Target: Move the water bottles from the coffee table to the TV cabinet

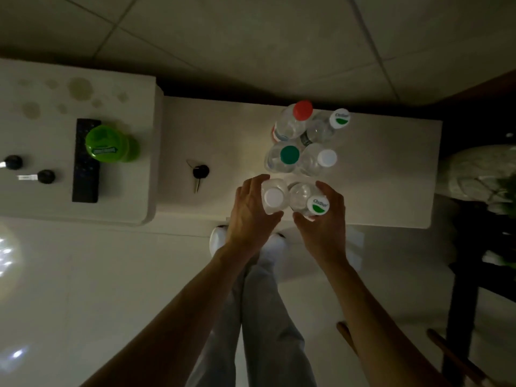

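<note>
bottles [301,152]: clear glossy plastic | table [223,141]: smooth matt white | floor [83,275]: glossy tile

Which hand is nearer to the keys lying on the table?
Left. The left hand, gripping the white-capped bottle, is just right of the keys in the picture; the right hand, gripping the green-and-white-capped bottle, lies farther off, beyond the left.

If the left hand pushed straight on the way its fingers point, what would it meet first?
Probably the green-capped bottle just beyond the white-capped bottle the left hand grips; depth is unclear.
</note>
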Tool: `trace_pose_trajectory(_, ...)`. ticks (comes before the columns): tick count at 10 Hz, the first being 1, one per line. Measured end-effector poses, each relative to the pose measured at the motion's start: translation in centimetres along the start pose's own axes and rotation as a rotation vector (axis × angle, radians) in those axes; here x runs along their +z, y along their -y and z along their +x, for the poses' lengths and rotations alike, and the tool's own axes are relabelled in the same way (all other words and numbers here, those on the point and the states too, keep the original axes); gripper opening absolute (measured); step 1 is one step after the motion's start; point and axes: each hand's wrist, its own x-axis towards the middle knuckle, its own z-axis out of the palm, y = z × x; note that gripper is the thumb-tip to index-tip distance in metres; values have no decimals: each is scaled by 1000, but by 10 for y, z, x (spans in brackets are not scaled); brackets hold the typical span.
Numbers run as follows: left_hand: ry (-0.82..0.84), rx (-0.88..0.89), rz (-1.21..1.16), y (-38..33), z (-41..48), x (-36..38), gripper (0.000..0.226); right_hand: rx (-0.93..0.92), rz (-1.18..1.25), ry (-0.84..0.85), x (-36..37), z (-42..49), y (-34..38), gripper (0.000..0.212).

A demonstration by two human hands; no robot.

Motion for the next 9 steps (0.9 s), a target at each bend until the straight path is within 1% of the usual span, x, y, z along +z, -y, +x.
trace_pose_trajectory(1, 6, -4, -5, 5, 7, 7, 58, -14, -9, 9, 5, 2, -5, 68)
trace_pose_trajectory(2, 41, -24, 0, 8, 13, 11, 60, 34, 14, 54, 6, 5, -8, 73)
trace_pose_trajectory(3, 112, -35, 46, 13, 13, 14, 65, 84, 42, 87, 3, 6, -12, 74)
trace_pose_trajectory(4, 156, -51, 58, 19, 10, 12, 73, 142, 93, 108, -5, 5, -7, 71)
trace_pose_trajectory(5, 153, -22, 47, 17, 5, 5, 74, 130, 90, 122, -16, 2, 3, 68)
trace_pose_trajectory(6, 176, 14, 84, 7, -1, -10, 72, 122, 109, 140, -31, -5, 19, 65)
trace_pose_trajectory(7, 245, 48, 170, -1, -10, -33, 68, 123, 99, 162, -51, -18, 41, 66)
trace_pose_trajectory(8, 292, 94, 318, -20, -23, -70, 54, 100, 36, 200, -82, -31, 75, 56)
trace_pose_trajectory(9, 308, 106, 403, -42, -36, -108, 37, 110, -36, 204, -112, -46, 104, 43)
